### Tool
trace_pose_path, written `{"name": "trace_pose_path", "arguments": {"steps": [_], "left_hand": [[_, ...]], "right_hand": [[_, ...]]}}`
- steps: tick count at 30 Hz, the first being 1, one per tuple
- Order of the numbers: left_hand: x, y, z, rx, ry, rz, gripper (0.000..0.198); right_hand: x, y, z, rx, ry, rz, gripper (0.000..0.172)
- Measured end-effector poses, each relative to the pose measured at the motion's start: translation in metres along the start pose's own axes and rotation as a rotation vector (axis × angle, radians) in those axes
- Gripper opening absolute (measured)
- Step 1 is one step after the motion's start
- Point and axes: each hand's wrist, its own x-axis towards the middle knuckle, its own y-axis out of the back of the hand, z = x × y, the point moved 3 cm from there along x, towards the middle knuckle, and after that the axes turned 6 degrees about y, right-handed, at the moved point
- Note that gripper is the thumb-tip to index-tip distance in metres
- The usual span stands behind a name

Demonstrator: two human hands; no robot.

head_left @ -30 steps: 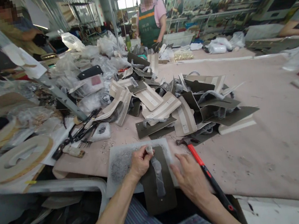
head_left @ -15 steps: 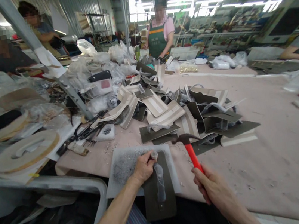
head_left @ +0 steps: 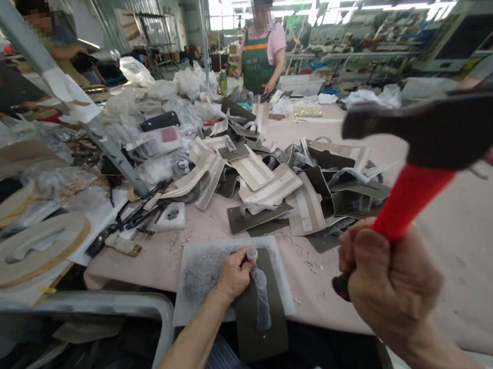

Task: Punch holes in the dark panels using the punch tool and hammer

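My left hand (head_left: 232, 274) pinches a small metal punch (head_left: 252, 253) upright on the top of a dark olive leather piece (head_left: 260, 316). That piece lies over a pitted white cutting board (head_left: 197, 273) at the table's near edge. My right hand (head_left: 391, 286) is a fist round the red handle of a hammer (head_left: 427, 140), raised high and close to the camera. The hammer's dark head fills the upper right of the view. A clear plastic strip runs down the middle of the leather piece.
A heap of olive and beige leather pieces (head_left: 293, 183) lies beyond the board on the pink table (head_left: 470, 236). Scissors and small tools (head_left: 139, 217) sit at the left beside plastic bags. A person in a green apron (head_left: 260, 51) stands at the far end; other people work at the left.
My right hand took the hammer from the table and swung it up toward the camera. My left hand kept the punch in place on the leather piece.
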Motion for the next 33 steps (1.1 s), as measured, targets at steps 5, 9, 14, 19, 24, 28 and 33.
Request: {"name": "trace_pose_path", "arguments": {"steps": [5,9,14,19,24,28,33], "left_hand": [[0.002,0.0,0.002,0.009,-0.023,-0.013,0.02],[0.002,0.0,0.001,0.017,-0.013,-0.02,0.018],[0.001,-0.001,-0.004,0.008,-0.002,-0.019,0.016],[0.0,-0.001,-0.005,0.009,-0.001,-0.01,0.016],[0.0,-0.001,-0.003,-0.017,0.008,-0.034,0.022],[-0.001,0.0,-0.001,-0.016,0.003,-0.03,0.018],[-0.002,0.002,0.001,-0.022,0.005,-0.006,0.015]], "right_hand": [[-0.06,-0.043,0.036,-0.116,0.025,-0.632,0.032],[-0.078,-0.045,0.074,-0.123,-0.24,-0.735,0.035],[-0.057,-0.037,0.076,-0.086,-0.294,-0.643,0.038],[-0.042,-0.044,0.04,-0.088,-0.104,-0.555,0.035],[-0.063,-0.054,0.055,-0.192,-0.136,-0.828,0.027],[-0.091,-0.049,0.106,-0.106,-0.312,-0.8,0.037],[-0.115,-0.053,0.148,-0.386,-0.271,-0.702,0.032]]}}
